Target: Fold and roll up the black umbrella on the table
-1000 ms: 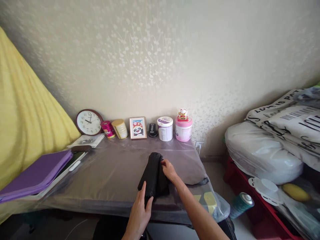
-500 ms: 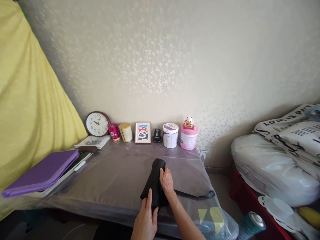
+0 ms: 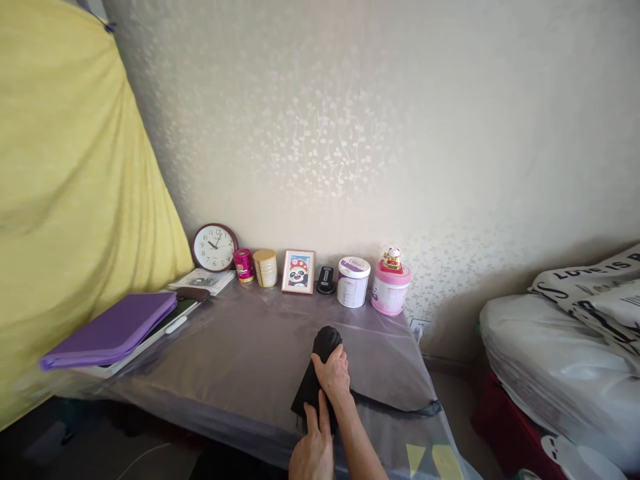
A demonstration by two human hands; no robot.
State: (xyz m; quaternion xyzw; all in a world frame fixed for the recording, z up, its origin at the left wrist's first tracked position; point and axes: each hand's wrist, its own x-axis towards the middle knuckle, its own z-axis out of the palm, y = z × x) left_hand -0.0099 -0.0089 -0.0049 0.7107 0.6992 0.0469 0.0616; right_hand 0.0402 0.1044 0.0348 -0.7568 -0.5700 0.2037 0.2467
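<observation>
A black fabric bundle (image 3: pixel 306 389), rounded at its far end, lies near the front edge of the covered table (image 3: pixel 225 360). My right hand (image 3: pixel 334 375) is wrapped over its upper part, thumb across the top. Lower down, my left hand (image 3: pixel 315 440) rests against the near end with its fingers extended, partly overlapped by my right forearm. From the bundle's right side a thin black strap (image 3: pixel 395 405) runs to the table's right edge.
Along the wall stand a clock (image 3: pixel 215 247), a pink-red can (image 3: pixel 243 265), a yellow-lidded can (image 3: pixel 265 268), a framed panda picture (image 3: pixel 299 272), a black object (image 3: pixel 326 280) and two tubs (image 3: pixel 354 282). A purple folder (image 3: pixel 113 330) lies left; white bags (image 3: pixel 555 353) are right.
The view has turned left. My right hand has shifted over the top of the bundle, its thumb now across it. My left hand has moved closer to my right wrist.
</observation>
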